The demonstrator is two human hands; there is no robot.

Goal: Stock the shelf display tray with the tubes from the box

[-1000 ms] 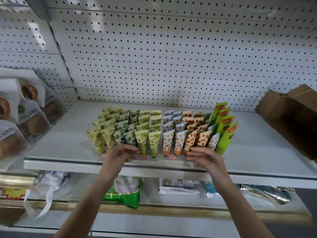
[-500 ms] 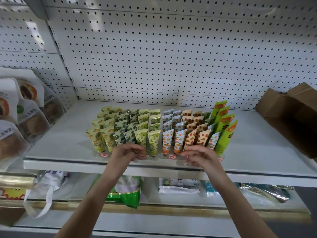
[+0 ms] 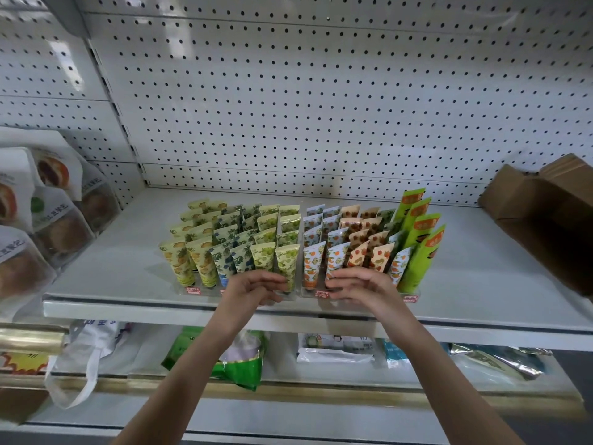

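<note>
Forearms reach up from below, both hands at the front lip of the clear display tray [image 3: 303, 292]. Left hand [image 3: 253, 289]: fingers loosely curled, half-open, tips at the base of the front green tube [image 3: 287, 264]; whether they pinch it, cannot tell. Right hand [image 3: 362, 284]: fingers curled and spread, tips against the foot of the front orange-print tubes [image 3: 333, 260]; no tube visibly clasped. Judgement: hands are squaring up the front row or nudging the tray straight, since every slot looks filled. Just beyond the fingertips the tubes [image 3: 244, 239] stand upright in rows, yellow and green behind the left hand, orange and peach behind the right. Taller green tubes [image 3: 420, 242] lean at the far right of the right hand. Cardboard box [image 3: 552, 216] sits well apart to the right on the same shelf [image 3: 128, 268], flaps open, contents hidden. Bagged pastries [image 3: 57, 220] well left of the left hand. Pegboard [image 3: 288, 107] behind. Nothing blocks the tray.
</note>
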